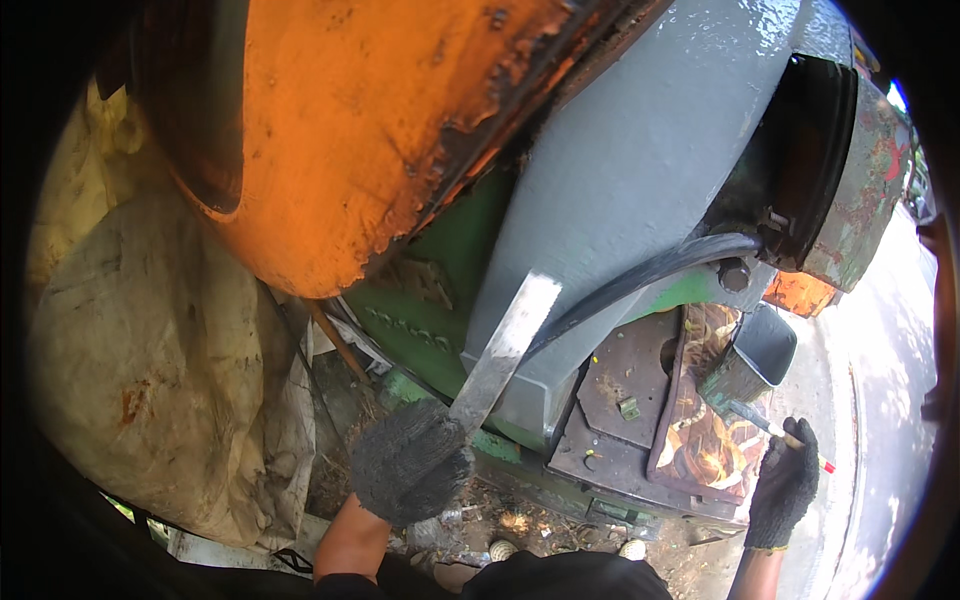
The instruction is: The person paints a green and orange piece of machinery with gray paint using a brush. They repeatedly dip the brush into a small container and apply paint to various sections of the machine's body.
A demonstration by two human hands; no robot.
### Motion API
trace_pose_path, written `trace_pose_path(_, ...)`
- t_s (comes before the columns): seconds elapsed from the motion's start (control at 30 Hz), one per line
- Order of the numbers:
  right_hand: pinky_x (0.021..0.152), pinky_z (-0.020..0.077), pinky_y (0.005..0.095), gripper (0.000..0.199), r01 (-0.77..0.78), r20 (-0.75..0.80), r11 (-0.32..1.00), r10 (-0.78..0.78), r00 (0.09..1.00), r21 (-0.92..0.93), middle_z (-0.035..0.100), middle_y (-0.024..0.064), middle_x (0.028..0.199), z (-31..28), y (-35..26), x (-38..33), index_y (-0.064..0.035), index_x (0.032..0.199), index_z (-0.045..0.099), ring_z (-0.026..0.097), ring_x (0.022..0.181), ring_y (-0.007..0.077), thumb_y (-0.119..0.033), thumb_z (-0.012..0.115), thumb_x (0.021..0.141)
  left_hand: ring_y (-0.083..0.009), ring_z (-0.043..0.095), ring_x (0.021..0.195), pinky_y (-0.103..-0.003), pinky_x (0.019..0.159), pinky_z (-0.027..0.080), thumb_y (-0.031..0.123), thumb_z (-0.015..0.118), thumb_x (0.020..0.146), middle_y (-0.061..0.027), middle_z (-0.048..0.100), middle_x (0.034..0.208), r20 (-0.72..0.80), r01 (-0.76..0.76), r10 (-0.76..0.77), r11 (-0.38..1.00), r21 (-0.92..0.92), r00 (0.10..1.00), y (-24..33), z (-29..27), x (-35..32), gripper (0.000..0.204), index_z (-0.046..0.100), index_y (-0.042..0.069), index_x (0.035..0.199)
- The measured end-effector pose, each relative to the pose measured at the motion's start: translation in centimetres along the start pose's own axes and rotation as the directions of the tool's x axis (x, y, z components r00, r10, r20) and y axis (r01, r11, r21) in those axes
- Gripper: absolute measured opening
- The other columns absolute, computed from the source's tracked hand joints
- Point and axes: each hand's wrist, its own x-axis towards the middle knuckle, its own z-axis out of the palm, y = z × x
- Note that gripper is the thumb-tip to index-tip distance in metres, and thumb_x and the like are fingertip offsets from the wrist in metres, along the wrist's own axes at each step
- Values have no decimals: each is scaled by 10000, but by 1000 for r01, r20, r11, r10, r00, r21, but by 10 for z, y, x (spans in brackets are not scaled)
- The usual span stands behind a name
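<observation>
My left hand [410, 462], in a dark knit glove, grips the lower end of a long flat metal strip [507, 345]. The strip slants up to the right and its grey-smeared tip rests against a freshly grey-painted machine body [640, 170]. Out at the lower right, my right hand [785, 485], also gloved, holds a thin paintbrush [765, 425] by its handle. The brush's head sits beside a small dark paint container [755, 360] standing on a rusty, flame-patterned plate [700, 420].
A large orange rusted drum [350, 130] hangs over the upper left. Green machine framing [440, 270] and a black hose [640, 280] run below the grey body. Pale sacks [150, 340] pile up at left. Pavement [880, 380] lies at right.
</observation>
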Motion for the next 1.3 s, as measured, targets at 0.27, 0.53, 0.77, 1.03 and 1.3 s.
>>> trace_pose_path(0.27,884,514,252,391,10,-28,1000,-9,1000,7,646,93,1271,-14,8,7,-18,1377,539,622,1081,160,-84,569,993,-293,670,1113,-434,909,569,114,809,718,-54,692,1204,133,-137,115,975,175,984,-4,5,9,373,762,170,1084)
trace_pose_path(0.53,999,482,331,390,310,153,861,-271,950,-403,653,125,1298,-22,18,11,-2,1335,555,621,1190,247,-63,612,954,-297,669,1116,-433,913,562,147,808,702,-37,707,1155,122,-150,129,970,190,984,-14,3,-24,305,779,177,1004)
trace_pose_path(0.77,1011,473,323,410,190,104,927,-165,981,-322,646,115,1305,-10,9,8,3,1357,540,614,1189,224,-33,601,953,-267,664,1136,-415,969,547,168,801,723,-36,711,1163,107,-9,-7,989,149,994,-6,-4,-15,293,781,177,1015)
trace_pose_path(1.03,988,481,284,417,228,92,911,-210,973,-344,641,98,1291,-27,10,1,0,1383,515,607,1166,174,23,560,970,-297,688,1075,-399,930,564,63,806,736,-67,717,1141,73,173,-166,978,-114,983,-10,15,-20,311,769,85,1044)
trace_pose_path(1.3,970,487,274,435,128,89,972,-112,990,-199,637,90,1301,-25,-1,3,-14,1389,521,600,1170,164,7,575,958,-279,662,1133,-385,963,542,82,766,826,-113,694,1198,77,110,-114,993,50,990,5,0,-17,417,669,12,1226)
